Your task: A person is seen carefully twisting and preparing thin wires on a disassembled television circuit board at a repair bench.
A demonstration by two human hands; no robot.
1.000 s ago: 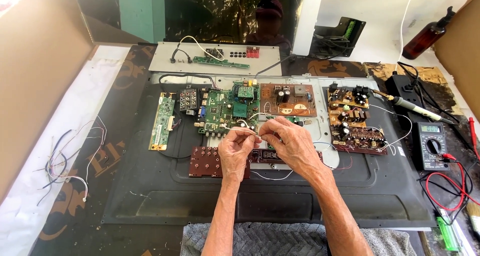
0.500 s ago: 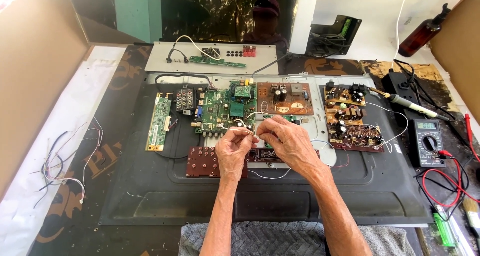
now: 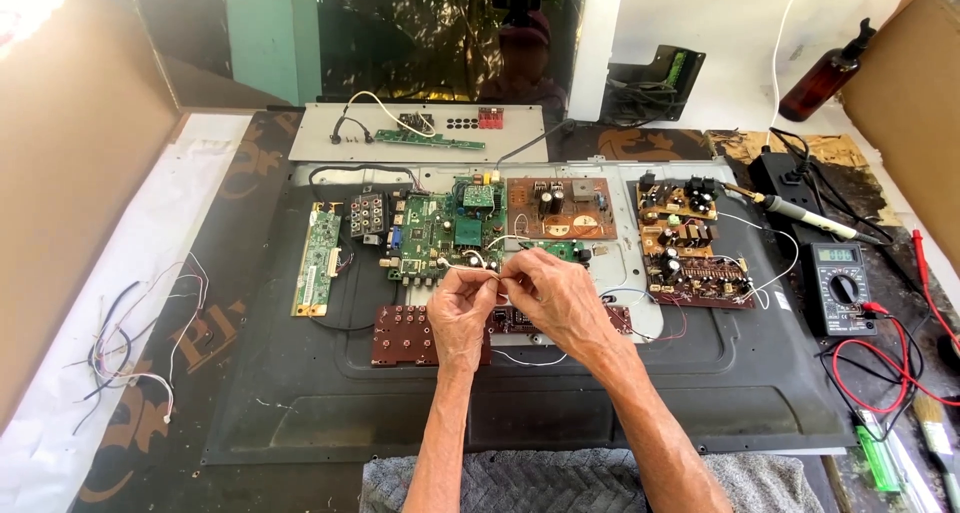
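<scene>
Black plastic fills the middle of the bench: the back shell of a flat television (image 3: 560,403) lies face down with its boards bared. Both hands meet above its centre. The left hand (image 3: 462,308) is curled, thumb and forefinger pinched on a thin white wire (image 3: 470,261) — the right hand (image 3: 553,295) meets it fingertip to fingertip, fingers closed on the same wire. Whether the strand is one piece or two ends held together, I cannot tell; it is too fine.

Under the hands sits a dark red-brown button board (image 3: 415,335), partly hidden by the wrists. Just beyond the fingertips lies the green main board (image 3: 440,231), with a brown board (image 3: 560,208) beside it to the right and a cluster of smaller brown boards (image 3: 690,248) further right again. A narrow green strip board (image 3: 318,258) lies at the left edge of the metal plate.

Off to the right — a black multimeter (image 3: 838,285) with red and black leads (image 3: 880,368) looped near it, and a soldering iron (image 3: 805,216) lying across the shell's upper corner. An amber pump bottle (image 3: 825,68) stands at the back. Loose wire ends (image 3: 130,343) are scattered on white sheet at the far left. A grey towel (image 3: 540,483) lies under the forearms at the near edge.
</scene>
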